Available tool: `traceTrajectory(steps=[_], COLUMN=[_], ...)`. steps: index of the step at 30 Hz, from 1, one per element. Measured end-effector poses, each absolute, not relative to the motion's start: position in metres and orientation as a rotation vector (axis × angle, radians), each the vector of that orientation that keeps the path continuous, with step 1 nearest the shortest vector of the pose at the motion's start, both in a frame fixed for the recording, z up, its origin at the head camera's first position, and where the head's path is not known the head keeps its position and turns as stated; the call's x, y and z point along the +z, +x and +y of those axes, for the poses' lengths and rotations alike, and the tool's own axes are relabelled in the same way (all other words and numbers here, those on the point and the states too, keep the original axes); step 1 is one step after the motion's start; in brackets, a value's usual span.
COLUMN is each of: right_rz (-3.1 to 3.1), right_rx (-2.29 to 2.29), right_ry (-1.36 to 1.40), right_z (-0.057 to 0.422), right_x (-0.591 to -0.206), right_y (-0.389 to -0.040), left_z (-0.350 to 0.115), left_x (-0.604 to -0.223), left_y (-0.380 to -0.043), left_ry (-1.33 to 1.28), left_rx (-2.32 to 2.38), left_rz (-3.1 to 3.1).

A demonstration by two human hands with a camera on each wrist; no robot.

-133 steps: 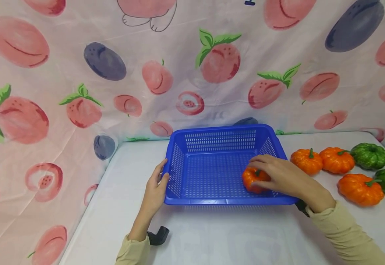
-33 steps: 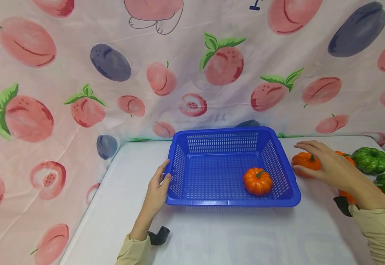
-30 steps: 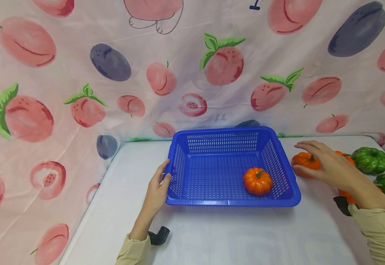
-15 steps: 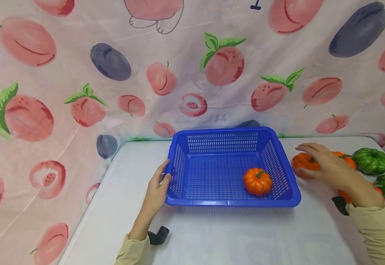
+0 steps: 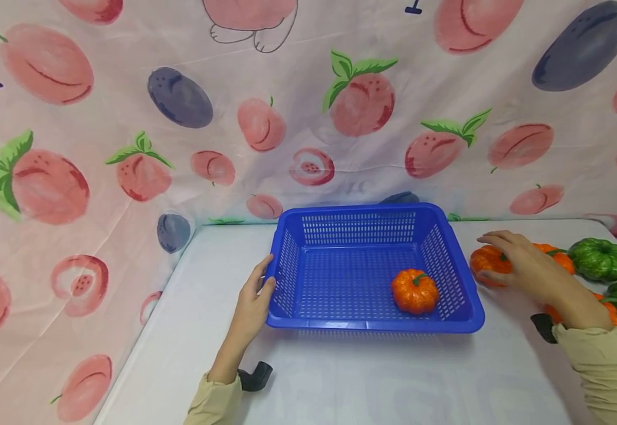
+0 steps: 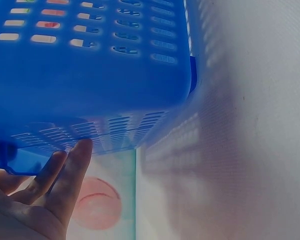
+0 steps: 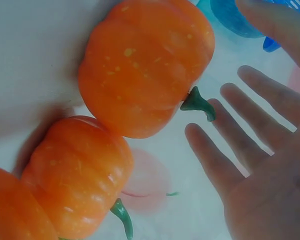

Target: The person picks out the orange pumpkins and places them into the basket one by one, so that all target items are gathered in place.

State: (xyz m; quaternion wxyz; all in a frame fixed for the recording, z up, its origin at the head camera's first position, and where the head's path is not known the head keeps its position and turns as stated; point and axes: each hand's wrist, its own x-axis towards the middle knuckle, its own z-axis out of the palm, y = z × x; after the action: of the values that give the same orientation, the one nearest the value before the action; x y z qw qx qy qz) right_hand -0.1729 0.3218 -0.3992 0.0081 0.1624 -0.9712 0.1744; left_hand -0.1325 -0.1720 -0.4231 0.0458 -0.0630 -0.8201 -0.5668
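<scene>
In the head view, a blue plastic basket [image 5: 367, 325] sits mid-table with a small orange pumpkin [image 5: 413, 295] in its near right corner. My left hand [image 5: 252, 304] holds the basket's left rim, thumb at the edge; the left wrist view shows fingers [image 6: 72, 180] extended to the outer wall under the rim. Right of the basket, my right hand [image 5: 531, 268] hovers spread over another orange pumpkin [image 5: 482, 264], partly hiding it. From the right wrist, the open fingers [image 7: 215, 160] stand beside that pumpkin [image 7: 145, 65] and its green stem, gripping nothing.
Further right are two more orange pumpkins, one behind the hand [image 5: 562, 260] and one partly behind the wrist [image 5: 612, 310]. Two green pumpkins [image 5: 600, 260] lie at the table's right edge. A fruit-print cloth [image 5: 287, 106] hangs behind the white table [image 5: 367, 383].
Earlier my right hand held the orange pumpkin inside the basket; it has let go and moved right, over the outside pumpkin, sinking slightly in the last second. My left hand has stayed at the rim.
</scene>
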Motion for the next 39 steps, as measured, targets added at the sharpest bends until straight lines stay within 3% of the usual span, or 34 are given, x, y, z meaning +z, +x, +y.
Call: traceTrajectory(steps=[39], right_rz=[-3.113], right_rx=[0.462], right_ry=[0.515], right_z=[0.327], right_x=[-0.411], right_y=[-0.184], left_z=[-0.172], left_x=[-0.425], left_y=[-0.133], left_ry=[-0.206], left_rx=[-1.712], left_rz=[-2.506])
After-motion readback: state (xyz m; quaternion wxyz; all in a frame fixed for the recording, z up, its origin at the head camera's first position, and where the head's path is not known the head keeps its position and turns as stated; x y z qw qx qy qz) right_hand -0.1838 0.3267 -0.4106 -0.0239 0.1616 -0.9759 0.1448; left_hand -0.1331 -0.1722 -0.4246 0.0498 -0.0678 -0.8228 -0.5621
